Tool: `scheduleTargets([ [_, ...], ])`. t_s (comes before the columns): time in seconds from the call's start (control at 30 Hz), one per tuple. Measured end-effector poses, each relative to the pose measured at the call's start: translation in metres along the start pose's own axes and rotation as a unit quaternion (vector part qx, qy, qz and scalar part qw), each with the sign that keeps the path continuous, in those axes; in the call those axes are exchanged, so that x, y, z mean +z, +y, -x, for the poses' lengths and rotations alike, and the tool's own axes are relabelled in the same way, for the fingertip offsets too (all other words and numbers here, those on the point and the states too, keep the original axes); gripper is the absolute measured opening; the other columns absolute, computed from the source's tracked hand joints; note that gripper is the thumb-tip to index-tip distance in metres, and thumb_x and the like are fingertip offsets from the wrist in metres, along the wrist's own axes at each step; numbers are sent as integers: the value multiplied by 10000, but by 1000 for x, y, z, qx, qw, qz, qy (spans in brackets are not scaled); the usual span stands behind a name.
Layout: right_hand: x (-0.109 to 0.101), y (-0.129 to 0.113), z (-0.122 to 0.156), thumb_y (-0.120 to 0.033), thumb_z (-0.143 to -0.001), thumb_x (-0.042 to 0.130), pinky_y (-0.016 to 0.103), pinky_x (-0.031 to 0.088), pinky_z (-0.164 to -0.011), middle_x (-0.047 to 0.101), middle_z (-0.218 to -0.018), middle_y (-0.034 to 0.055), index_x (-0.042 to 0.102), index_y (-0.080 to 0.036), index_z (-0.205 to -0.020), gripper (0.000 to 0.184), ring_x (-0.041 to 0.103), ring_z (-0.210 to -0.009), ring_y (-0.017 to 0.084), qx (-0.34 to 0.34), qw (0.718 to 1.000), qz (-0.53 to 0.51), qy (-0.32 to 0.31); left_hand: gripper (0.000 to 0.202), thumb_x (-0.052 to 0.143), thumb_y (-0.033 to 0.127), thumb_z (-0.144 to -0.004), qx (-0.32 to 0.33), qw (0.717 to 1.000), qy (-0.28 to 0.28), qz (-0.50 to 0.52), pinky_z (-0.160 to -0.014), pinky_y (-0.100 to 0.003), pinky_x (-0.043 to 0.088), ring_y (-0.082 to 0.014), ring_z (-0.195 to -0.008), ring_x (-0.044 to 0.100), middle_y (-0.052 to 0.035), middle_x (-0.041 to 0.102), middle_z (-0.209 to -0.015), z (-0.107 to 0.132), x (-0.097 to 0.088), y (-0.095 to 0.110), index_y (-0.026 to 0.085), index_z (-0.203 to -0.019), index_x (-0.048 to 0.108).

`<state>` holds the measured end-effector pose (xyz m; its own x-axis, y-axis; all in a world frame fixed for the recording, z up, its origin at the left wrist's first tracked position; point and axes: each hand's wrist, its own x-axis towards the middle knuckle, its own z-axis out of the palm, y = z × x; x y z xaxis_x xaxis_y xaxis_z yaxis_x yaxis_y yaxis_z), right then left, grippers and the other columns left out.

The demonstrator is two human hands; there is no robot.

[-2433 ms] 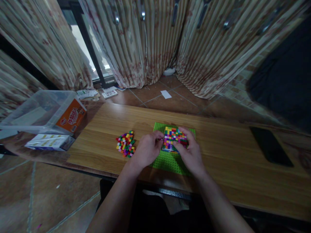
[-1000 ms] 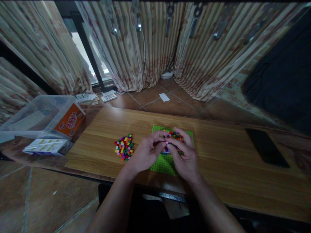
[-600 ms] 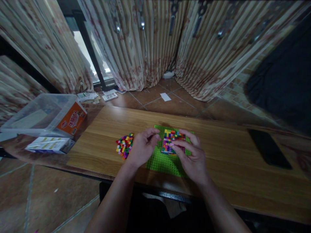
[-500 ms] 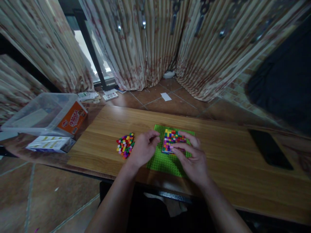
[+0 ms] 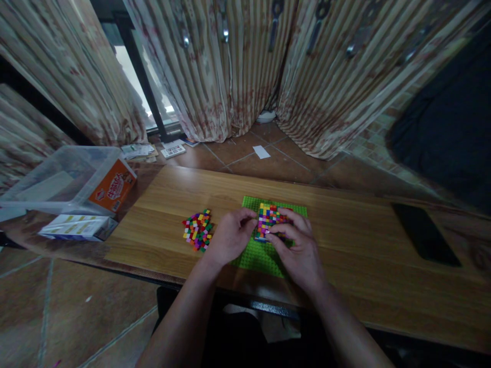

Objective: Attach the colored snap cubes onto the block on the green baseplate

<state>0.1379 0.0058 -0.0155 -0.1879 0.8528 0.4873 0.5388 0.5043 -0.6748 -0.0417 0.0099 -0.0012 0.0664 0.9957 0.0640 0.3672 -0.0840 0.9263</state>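
A flat block of many-coloured small toy bricks [image 5: 264, 217] sits on a green studded baseplate [image 5: 261, 258]. My right hand [image 5: 297, 243] covers the block's right side. Its thumb and index finger pinch a small pale pink brick at the block's lower left, while another finger rests across the upper part. Close to the block's left edge is my left hand [image 5: 232, 235], with thumb and fingertips brought together; whatever they hold is too small to make out. A loose pile of small coloured bricks [image 5: 197, 230] lies on the table left of that hand.
The wooden table [image 5: 356, 245] carries a dark phone-like slab [image 5: 425, 234] at the right. Left of the table stand a clear plastic bin [image 5: 72, 197] with an orange label and a white carton [image 5: 76, 226]. Striped curtains [image 5: 215, 76] hang beyond.
My left hand has moved slightly right, up to the block's left edge. The right thumb and index finger have shifted a little left over the block.
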Motion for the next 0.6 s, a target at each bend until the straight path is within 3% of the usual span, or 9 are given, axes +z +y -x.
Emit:
scheduleTargets([
  [0.23,5,1,0,-285,-822,698,513,439,-976,608,-1231,42,704,-294,-837,19,542,-1161,269,17,1000,-5,23,153,548,227,-862,-6,1000,-4,13,-693,-260,493,-155,-728,636,-28,704,-786,1,-1,3,160,-886,683],
  [0.4,4,-1,-1,-280,-814,707,494,446,-960,617,-1218,51,699,-279,-815,8,549,-1147,268,23,999,-10,27,237,636,292,-827,-31,999,6,16,-692,-267,494,-166,-765,651,-44,720,-864,2,2,8,151,-1014,674],
  [0.6,3,-2,-1,-263,-810,705,505,441,-970,620,-1214,51,690,-272,-796,23,545,-1150,271,27,999,-13,25,314,670,186,-757,-47,998,37,-8,-704,-270,487,-165,-805,645,-46,706,-921,0,12,14,142,-1067,651],
])
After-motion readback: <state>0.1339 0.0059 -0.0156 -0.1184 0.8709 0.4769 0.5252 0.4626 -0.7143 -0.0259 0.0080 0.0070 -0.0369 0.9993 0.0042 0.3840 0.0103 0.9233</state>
